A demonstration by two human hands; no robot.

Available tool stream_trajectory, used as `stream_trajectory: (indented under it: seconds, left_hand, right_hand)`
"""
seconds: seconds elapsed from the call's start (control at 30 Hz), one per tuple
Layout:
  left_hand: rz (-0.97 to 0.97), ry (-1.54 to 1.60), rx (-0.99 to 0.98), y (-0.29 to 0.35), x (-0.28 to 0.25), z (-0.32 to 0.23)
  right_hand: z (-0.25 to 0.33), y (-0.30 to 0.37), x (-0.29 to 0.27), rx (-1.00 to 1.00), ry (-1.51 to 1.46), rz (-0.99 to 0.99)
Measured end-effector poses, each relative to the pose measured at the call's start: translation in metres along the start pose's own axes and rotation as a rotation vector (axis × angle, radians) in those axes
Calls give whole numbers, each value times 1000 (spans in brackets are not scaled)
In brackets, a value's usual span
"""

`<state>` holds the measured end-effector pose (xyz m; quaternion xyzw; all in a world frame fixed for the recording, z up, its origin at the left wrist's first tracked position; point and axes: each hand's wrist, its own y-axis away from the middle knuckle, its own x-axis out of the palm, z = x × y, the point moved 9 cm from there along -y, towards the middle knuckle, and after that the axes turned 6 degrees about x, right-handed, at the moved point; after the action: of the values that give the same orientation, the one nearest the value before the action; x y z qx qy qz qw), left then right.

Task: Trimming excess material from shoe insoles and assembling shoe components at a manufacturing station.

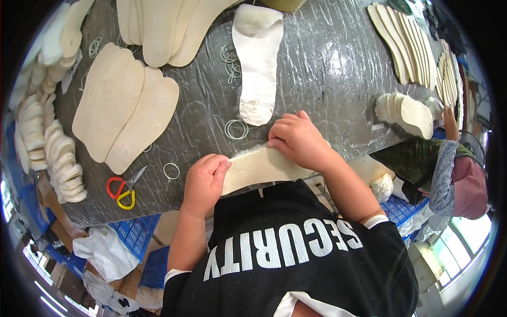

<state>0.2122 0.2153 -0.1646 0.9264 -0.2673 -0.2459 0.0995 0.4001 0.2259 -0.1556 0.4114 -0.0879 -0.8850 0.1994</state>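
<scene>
A cream insole (pixel 259 170) with a fluffy far edge lies sideways at the table's front edge, against my body. My left hand (pixel 205 182) pinches its left end between thumb and fingers. Farther right, my right hand (pixel 296 136) has its fingers curled onto the far edge of the same insole. Just beyond my hands lies a white fleecy insole (pixel 257 66), its heel end toward me. A pale rubber band ring (pixel 236 129) rests beside that heel. Red and yellow handled scissors (pixel 124 188) lie to the left of my left hand, near a single rubber band (pixel 171 170).
Cream insoles (pixel 124 105) are fanned out at the left, with more insoles (pixel 169 31) behind them. Rolled bundles (pixel 60 158) line the left edge. Insole stacks (pixel 404 45) stand at the far right. Another person's sleeve (pixel 443 174) shows at right. Blue crates (pixel 134 235) sit below the table.
</scene>
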Motion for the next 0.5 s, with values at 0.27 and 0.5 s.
stream_trajectory:
  seconds: [0.27, 0.5]
  left_hand:
    - [-95, -682, 404, 11, 5, -57]
    - [78, -557, 362, 1, 8, -39]
  right_hand:
    - [8, 27, -22, -104, 90, -98]
    - [4, 51, -4, -97, 276, 84]
